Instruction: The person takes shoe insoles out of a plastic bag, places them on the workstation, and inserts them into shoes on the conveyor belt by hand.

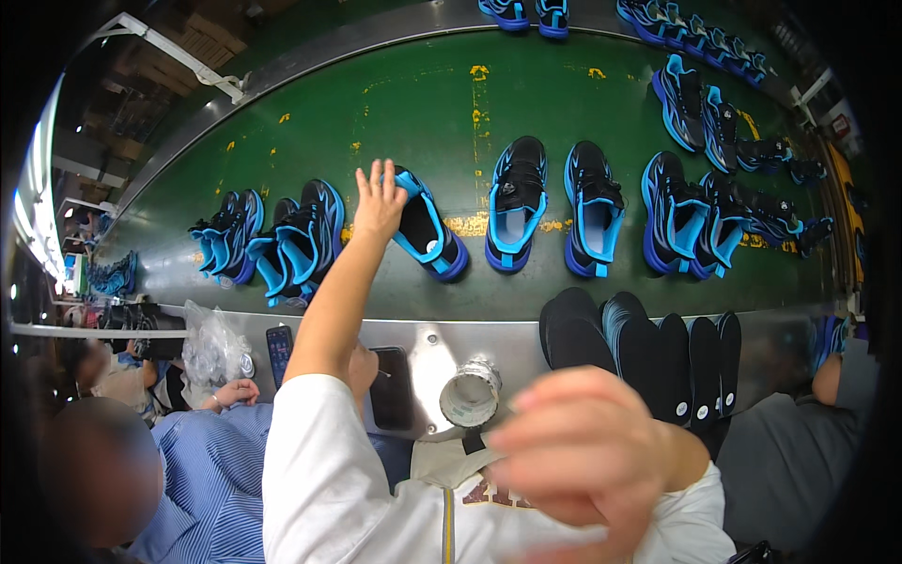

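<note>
A black-and-blue sneaker [451,252] lies tilted on the green conveyor belt [416,92]. My left hand [380,201] reaches over its front left side, fingers outstretched and the thumb against the shoe. Inside that sneaker is a black insole [419,225] with a round white sticker. To its right stand two matching sneakers, one [518,204] nearer and another [594,211] beyond, both with pale interiors. My right hand [585,444], blurred, hovers before my chest with its fingers apart and nothing visible in it. Black insoles [574,328] lie in piles along the metal ledge [521,338].
More sneakers stand left [303,240] and right [669,211] on the belt. The ledge holds a phone [390,388], a tape-wrapped cup [471,395], another phone [279,349] and a clear plastic bag [211,345]. People sit close on both sides, one in a striped shirt [211,451].
</note>
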{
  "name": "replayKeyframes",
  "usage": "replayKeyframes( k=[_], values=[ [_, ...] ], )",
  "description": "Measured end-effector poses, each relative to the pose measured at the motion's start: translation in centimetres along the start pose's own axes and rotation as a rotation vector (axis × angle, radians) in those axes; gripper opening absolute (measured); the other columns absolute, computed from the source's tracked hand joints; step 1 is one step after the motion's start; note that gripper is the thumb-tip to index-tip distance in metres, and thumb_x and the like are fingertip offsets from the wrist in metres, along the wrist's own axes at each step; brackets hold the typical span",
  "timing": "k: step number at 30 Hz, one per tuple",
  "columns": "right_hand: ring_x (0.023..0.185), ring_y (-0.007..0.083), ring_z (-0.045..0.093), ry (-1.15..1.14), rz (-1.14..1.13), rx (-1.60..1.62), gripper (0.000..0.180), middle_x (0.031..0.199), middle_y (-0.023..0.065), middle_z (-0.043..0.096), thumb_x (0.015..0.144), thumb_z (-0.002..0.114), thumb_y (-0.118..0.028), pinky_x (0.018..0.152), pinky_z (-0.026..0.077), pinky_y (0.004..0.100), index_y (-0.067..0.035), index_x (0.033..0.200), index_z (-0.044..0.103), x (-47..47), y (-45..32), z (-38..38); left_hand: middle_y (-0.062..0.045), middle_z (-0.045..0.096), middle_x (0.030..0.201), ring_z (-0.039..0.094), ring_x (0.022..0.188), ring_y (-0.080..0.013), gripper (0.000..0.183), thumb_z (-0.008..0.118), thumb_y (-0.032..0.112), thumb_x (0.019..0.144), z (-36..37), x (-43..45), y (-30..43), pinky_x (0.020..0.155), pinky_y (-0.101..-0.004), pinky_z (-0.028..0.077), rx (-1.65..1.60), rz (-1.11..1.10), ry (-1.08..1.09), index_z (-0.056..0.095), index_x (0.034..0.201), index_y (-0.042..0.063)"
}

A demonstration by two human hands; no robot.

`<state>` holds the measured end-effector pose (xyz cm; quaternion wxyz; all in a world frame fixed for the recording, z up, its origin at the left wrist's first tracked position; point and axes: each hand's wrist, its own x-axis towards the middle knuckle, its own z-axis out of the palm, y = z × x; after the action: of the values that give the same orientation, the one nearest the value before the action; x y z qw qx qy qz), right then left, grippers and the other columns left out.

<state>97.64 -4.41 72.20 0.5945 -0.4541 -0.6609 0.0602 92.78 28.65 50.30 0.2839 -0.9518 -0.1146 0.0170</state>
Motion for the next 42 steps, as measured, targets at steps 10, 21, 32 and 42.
replayKeyframes(
  k=[10,21,32,42],
  values=[
    [0.072,0.0233,0.054,0.035,-0.004,-0.358,0.027,0.081,0.0076,0.055,0.059,0.061,0.0,0.068,0.045,0.0336,-0.005,0.085,0.057,-0.3,-3.2,-2.5,-0.019,0.04,0.117,0.046,0.1,-0.0306,0.016,0.049,0.008,0.07,-3.8,1.2,-5.5,0.081,-0.041,0.039,-0.375,-0.215,0.263,0.049,0.084,0.001],
    [0.104,0.0443,0.037,-0.137,1.323,-0.899,0.058,0.124,0.0291,0.029,0.075,0.057,-0.029,0.085,0.033,0.0471,-0.019,0.126,0.033,-20.9,-4.3,-3.5,-0.017,0.033,0.122,0.04,0.107,-0.0348,0.069,0.062,0.019,0.061,-10.3,5.3,5.3,0.087,-0.0366,0.038,-1.183,0.068,-0.05,0.033,0.123,0.012],
    [0.107,0.0348,0.042,0.133,1.203,-0.996,0.043,0.114,0.0231,0.044,0.078,0.057,-0.021,0.09,0.033,0.0348,-0.003,0.115,0.046,-18.8,-6.4,-9.1,-0.012,0.056,0.081,0.056,0.071,-0.0221,0.021,0.045,0.016,0.074,-9.6,5.9,12.2,0.052,-0.0318,0.044,-0.563,0.169,0.12,0.055,0.085,0.002],
    [0.099,0.034,0.044,-0.02,1.219,-1.074,0.05,0.11,0.0199,0.044,0.066,0.065,-0.019,0.084,0.036,0.0367,-0.003,0.111,0.049,-19.3,-2.3,-3.5,-0.02,0.036,0.117,0.049,0.093,-0.038,0.067,0.062,0.021,0.068,-6.9,-1.1,12.8,0.077,-0.0408,0.043,-1.17,-0.335,0.365,0.028,0.124,0.007]
  ],
)
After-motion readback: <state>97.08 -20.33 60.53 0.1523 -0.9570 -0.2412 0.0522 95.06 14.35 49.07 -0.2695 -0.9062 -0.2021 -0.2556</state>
